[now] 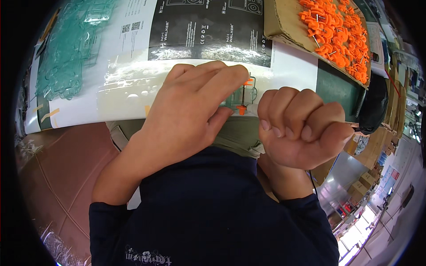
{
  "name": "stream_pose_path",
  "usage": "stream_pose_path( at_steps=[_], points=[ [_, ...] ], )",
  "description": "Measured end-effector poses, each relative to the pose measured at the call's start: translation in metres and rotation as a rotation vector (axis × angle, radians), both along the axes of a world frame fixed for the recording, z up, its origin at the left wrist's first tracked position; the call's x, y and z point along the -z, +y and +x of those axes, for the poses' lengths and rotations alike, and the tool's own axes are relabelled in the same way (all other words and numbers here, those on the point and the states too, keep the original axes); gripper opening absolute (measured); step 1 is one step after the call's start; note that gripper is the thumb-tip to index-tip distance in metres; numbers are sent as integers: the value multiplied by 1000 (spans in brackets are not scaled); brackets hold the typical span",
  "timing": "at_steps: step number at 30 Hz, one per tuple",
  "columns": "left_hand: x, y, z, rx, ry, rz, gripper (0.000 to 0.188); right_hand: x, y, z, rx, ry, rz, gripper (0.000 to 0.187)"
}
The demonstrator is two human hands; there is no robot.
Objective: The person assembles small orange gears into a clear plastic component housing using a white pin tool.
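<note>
Just past the table's near edge, my left hand [191, 104] is closed around a small transparent, green-tinted plastic part [253, 95]; fingers and thumb cover much of it. Across the part's right end runs a dark metal shaft [243, 94] with an orange plastic piece [241, 109] at its near end and more orange at its far end. To the right of it, my right hand [298, 126] is curled into a fist, fingertips turned in to the palm and thumb sticking out. Nothing shows in that fist, and its side is close to the part; contact cannot be made out.
A cardboard box [290, 37] of orange pieces with metal pins [337, 40] stands at the far right. Several transparent green plastic parts [73, 48] are heaped at the far left. Printed black-and-white sheets [208, 31] under glossy film cover the table; a black pouch [373, 106] hangs at its right edge.
</note>
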State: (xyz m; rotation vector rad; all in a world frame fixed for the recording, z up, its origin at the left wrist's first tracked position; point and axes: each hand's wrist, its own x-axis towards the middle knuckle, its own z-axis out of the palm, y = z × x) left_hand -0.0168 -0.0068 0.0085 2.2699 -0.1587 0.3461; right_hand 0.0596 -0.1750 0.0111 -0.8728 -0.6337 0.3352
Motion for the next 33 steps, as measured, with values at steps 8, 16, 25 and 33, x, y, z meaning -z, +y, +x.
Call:
stream_pose_path(
  at_steps=[8,16,25,33],
  points=[
    [1,3,1,35,58,-27,56,-5,12,-16,164,-214,-276,49],
    [4,6,1,56,5,15,61,-9,5,3,192,-116,-248,39],
    [12,2,-4,-40,31,-168,75,-17,-15,-4,203,-612,-1413,45],
    [4,5,-7,26,151,-24,75,-29,-26,2,154,-474,-1404,42]
  ],
)
